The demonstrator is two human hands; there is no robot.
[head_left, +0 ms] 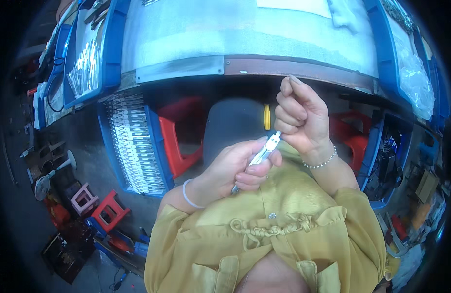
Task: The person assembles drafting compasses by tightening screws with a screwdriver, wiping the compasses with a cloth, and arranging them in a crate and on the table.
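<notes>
My left hand (245,163) is closed around a slim silver-white metal piece (265,150) in front of my chest. Its broad end has two small dark holes and points up and to the right, while a thin end shows below my fingers. My right hand (301,110) is raised just above and to the right of that end, thumb and forefinger pinched and the other fingers curled. Whether a small thing sits in that pinch is too small to tell. A yellow, slim object (267,117) lies on my dark-clad lap, left of my right hand.
Ahead is a workbench (186,34) with a metal front edge. Blue trays stand at both its ends; the left tray (108,53) holds thin metal pieces. Below left, a blue crate (154,146) carries rows of silver-white parts beside a red stool (172,141). Another blue crate (381,195) stands right.
</notes>
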